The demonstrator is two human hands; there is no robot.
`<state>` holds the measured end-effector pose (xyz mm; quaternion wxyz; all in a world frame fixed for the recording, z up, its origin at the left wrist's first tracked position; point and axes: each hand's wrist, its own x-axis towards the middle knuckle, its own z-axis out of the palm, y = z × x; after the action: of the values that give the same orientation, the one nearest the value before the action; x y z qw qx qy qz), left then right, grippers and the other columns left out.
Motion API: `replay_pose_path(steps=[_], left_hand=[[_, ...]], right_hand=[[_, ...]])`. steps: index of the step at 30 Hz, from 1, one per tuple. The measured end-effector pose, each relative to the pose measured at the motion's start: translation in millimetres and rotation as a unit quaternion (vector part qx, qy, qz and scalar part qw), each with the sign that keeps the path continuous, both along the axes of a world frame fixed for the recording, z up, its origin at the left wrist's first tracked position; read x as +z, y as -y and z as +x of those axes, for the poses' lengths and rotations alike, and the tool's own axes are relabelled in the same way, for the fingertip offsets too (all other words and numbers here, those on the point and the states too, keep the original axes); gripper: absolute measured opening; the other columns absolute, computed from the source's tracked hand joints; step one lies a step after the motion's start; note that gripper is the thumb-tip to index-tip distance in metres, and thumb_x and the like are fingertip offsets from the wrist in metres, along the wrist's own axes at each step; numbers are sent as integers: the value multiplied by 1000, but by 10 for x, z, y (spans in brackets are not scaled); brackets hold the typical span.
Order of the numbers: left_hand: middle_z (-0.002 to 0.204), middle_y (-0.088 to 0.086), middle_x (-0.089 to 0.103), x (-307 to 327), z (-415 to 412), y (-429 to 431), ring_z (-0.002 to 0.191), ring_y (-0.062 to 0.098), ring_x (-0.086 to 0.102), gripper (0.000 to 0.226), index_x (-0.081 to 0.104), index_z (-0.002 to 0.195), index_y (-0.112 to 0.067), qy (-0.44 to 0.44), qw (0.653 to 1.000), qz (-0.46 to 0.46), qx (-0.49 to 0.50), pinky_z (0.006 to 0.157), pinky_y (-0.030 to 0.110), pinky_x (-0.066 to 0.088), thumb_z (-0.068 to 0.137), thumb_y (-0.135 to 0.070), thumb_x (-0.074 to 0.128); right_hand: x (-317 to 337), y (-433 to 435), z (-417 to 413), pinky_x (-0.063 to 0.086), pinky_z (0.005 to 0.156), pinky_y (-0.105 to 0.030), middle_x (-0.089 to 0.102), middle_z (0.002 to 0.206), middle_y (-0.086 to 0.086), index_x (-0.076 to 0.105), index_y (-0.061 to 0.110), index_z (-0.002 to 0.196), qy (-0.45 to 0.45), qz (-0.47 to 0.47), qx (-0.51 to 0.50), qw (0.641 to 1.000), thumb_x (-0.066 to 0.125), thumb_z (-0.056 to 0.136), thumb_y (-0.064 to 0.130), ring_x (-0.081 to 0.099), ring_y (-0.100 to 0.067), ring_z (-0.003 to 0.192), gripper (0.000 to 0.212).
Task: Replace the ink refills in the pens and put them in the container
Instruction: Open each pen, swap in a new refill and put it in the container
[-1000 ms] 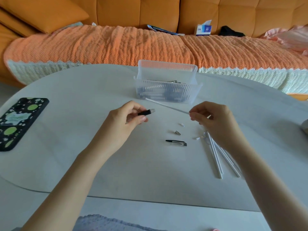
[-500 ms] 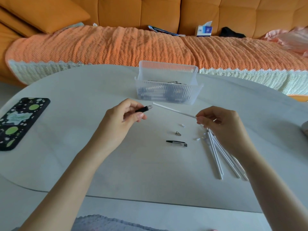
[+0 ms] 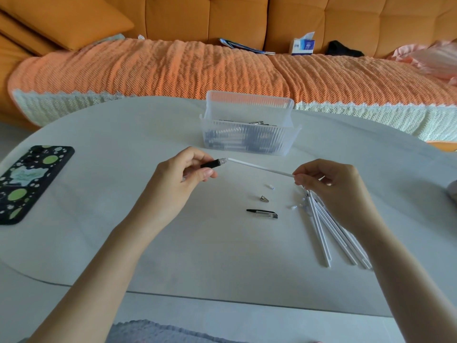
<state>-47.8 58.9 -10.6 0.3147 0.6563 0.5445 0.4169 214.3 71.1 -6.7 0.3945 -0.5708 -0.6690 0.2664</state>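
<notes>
— Above the table (image 3: 173, 243), what has each hand got?

— The left hand (image 3: 178, 179) has thumb and fingers curled round a black pen barrel (image 3: 214, 163), its greyish open end pointing right. The right hand (image 3: 331, 186) pinches a thin white refill (image 3: 259, 167) by its right end, between thumb and fingertips.

— How do the two lie?

— Nearly end to end. The refill's long axis runs left to right, and its free tip sits just at the barrel's mouth. Whether it has entered, I cannot tell.

— So the next move?

— I judge a push leftward along that line by the right hand, while the left braces the barrel. The axes look almost lined up, but a small tilt could catch the tip on the rim.

— And farther out?

— On the table below the refill lie a metal cone tip (image 3: 264, 198), a black clip piece (image 3: 262, 213) and a small white cap (image 3: 271, 186), with spare refills (image 3: 321, 233) beside the right wrist. The clear container (image 3: 247, 142) stands beyond the hands, with pens in it. A phone (image 3: 29, 181) lies far left.
</notes>
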Motion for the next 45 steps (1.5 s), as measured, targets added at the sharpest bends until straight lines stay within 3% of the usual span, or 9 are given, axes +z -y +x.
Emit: replay_pose_path(steps=[6, 11, 17, 23, 30, 33, 40, 43, 45], left_hand=[[85, -13, 71, -11, -4, -8, 81, 2, 63, 11, 61, 93, -20, -4, 1000, 2, -2, 79, 16, 44, 89, -10, 60], [85, -12, 71, -6, 16, 1, 82, -2, 63, 10, 65, 91, -17, -41, 999, 12, -16, 75, 4, 41, 85, -10, 67], [86, -12, 71, -5, 14, 5, 83, -3, 63, 9, 67, 92, -17, -46, 999, 23, -7, 77, 4, 41, 85, -12, 67], [86, -11, 72, -10, 0, -6, 81, -2, 64, 11, 64, 95, -17, -17, 1000, 5, -8, 78, 10, 44, 88, -10, 62], [86, -15, 71, -17, -15, -6, 81, 2, 64, 12, 62, 94, -21, -8, 1000, 5, -14, 79, 13, 45, 89, -11, 60], [86, -14, 72, -7, -26, -3, 81, 2, 64, 12, 62, 94, -21, -3, 1000, 6, -12, 77, 9, 44, 89, -10, 60], [86, -15, 72, 4, -26, 8, 82, 0, 65, 13, 63, 92, -22, 2, 1000, -3, -14, 79, 11, 45, 88, -11, 62], [85, -14, 72, 2, -23, 12, 84, 0, 65, 14, 64, 90, -24, -3, 1000, -2, -11, 82, 14, 45, 86, -11, 64], [85, -12, 72, 7, -18, 16, 84, -1, 65, 14, 64, 90, -25, -6, 1000, 3, -7, 82, 14, 45, 86, -12, 65]], right_hand=[[-20, -15, -17, 33, 51, -10, 62, 62, 20, 66, 29, 70, 14, 4, 1, 1000, 68, 80, 9, 40, -8, 53, 23], [13, 12, -55, 33, 55, -10, 62, 63, 18, 67, 22, 71, 36, 18, 10, 999, 68, 80, 6, 43, -2, 55, 19], [-6, 2, -39, 36, 55, -9, 63, 65, 22, 66, 28, 71, 20, 27, -8, 999, 67, 81, 8, 44, -24, 59, 23], [39, 0, -9, 40, 61, -14, 64, 65, 22, 68, 25, 72, -4, 31, -11, 999, 67, 81, 5, 54, -11, 62, 21], [37, 10, -32, 39, 59, -9, 66, 67, 15, 68, 24, 73, -10, 21, -13, 1000, 67, 80, 6, 54, -14, 63, 19], [45, 15, -25, 39, 60, -9, 66, 68, 17, 68, 25, 72, -5, 21, -13, 1000, 67, 81, 6, 53, -8, 62, 20], [34, 12, -15, 37, 58, -10, 65, 66, 19, 67, 28, 72, 11, 17, -13, 1000, 68, 81, 7, 49, -12, 60, 23], [25, 10, -11, 35, 56, -11, 65, 65, 6, 66, 26, 72, 22, 15, -11, 1000, 67, 81, 6, 47, -20, 60, 22], [27, 9, -15, 35, 56, -11, 65, 67, 1, 66, 26, 71, 27, 16, -9, 999, 67, 81, 5, 46, -15, 59, 23]])
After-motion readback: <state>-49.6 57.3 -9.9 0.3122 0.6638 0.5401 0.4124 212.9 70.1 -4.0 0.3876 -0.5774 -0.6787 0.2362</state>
